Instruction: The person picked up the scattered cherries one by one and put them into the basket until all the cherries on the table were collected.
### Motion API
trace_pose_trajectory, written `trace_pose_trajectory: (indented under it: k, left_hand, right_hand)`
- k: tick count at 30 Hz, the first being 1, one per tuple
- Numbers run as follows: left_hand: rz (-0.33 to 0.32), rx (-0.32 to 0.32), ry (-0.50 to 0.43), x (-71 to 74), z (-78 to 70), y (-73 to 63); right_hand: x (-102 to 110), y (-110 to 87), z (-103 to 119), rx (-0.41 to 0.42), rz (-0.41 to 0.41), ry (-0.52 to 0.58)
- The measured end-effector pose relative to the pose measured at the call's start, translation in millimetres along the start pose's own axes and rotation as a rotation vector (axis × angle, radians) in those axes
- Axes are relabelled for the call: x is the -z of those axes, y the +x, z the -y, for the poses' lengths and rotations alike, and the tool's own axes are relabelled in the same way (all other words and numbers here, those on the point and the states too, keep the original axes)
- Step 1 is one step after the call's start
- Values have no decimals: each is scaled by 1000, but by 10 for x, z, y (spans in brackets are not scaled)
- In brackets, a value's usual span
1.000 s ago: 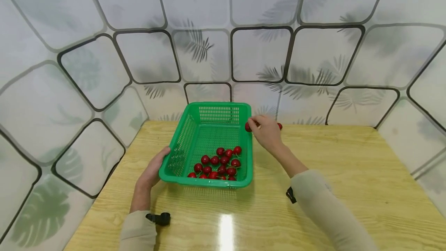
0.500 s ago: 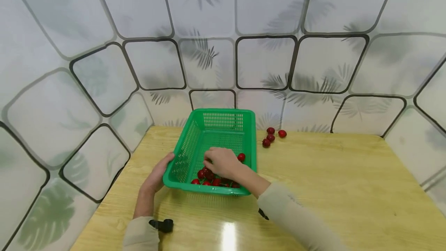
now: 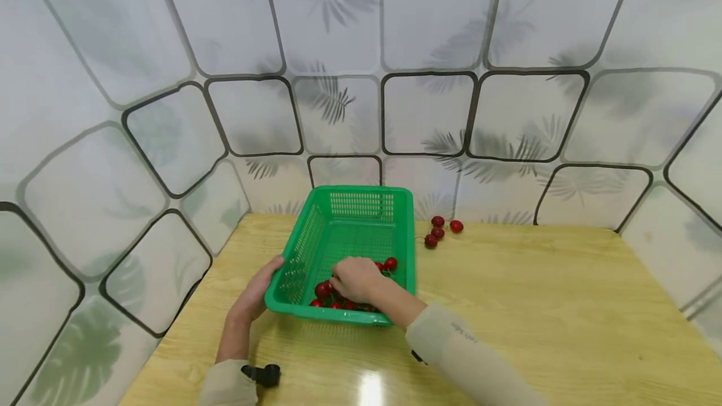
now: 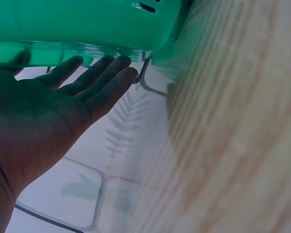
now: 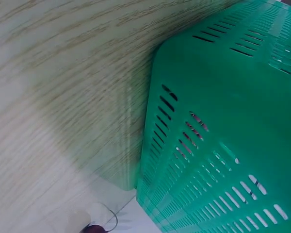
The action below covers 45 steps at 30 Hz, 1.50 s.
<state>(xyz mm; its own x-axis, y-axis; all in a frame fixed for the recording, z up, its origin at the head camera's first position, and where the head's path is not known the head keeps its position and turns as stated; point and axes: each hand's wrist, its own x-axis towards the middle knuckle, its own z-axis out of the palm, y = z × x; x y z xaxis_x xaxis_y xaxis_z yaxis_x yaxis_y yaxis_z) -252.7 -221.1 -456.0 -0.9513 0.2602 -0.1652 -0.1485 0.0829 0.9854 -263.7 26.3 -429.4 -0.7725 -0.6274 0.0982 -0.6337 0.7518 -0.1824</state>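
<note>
A green plastic basket (image 3: 290,309) with slotted sides stands on the table, holding several dark red cherries (image 3: 323,290) heaped at its near end. My left hand (image 3: 254,290) holds its left side, thumb over the rim. In the left wrist view, the fingers (image 4: 104,90) reach out nearly straight beneath the rim. My right hand (image 3: 358,279) is down inside the basket among the cherries, its fingers bent. Its fingertips are hidden, and I cannot tell whether they pinch a cherry. The right wrist view shows the basket's slotted outer wall (image 5: 199,97), not the hand.
Several cherries with stems (image 3: 437,233) lie on the wooden table (image 3: 536,306) behind and right of the basket. A patterned wall covering (image 3: 429,111) rises along the table's back and sides. Black wrist cameras (image 3: 269,375) sit at both sleeves.
My right hand held a cherry by the basket's right rim. It let it go on the table beside the others, came back over the basket and sank into the heap. My left hand stayed.
</note>
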Motion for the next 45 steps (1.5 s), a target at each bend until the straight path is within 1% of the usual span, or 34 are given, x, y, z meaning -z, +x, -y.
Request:
trace_pose_trajectory:
  k: [4, 7, 11, 14, 18, 20, 22, 25, 28, 30, 35, 39, 45]
  left_hand:
    - [-4, -4, -9, -10, 22, 4]
    - [0, -6, -25, -9, 41, -8]
    - [-8, 0, -35, -6, 53, -21]
    - [-17, -1, -23, -22, 35, 0]
    - [2, -21, -15, -65, 12, 39]
    - [17, -29, -18, -73, 0, 53]
    - [21, -32, -17, -64, -6, 53]
    - [14, -30, -19, -35, -4, 29]
    - [8, -30, -15, -14, 11, -3]
    - [7, -28, -9, -10, 28, -15]
    - [19, -38, -12, -1, 46, -5]
    - [15, -32, -8, 12, 38, -4]
    - [32, -26, -6, 15, 10, -7]
  right_hand:
    - [-30, -11, -23, -27, -9, -20]
    - [-45, -25, -31, -56, 7, -13]
    - [-42, -42, -37, -82, 12, 96]
    - [-22, -50, -62, -92, 12, 186]
    - [8, -70, -98, -105, 5, 259]
    - [25, -75, -104, -94, 7, 280]
    - [33, -74, -95, -69, 27, 285]
    - [21, -71, -65, -10, 89, 283]
    - [-12, -72, -35, 32, 155, 254]
    - [-38, -72, -26, 49, 176, 218]
    - [-71, -56, -28, 62, 170, 138]
    - [-68, -43, -17, 66, 186, 130]
    - [-71, -45, -6, 63, 201, 118]
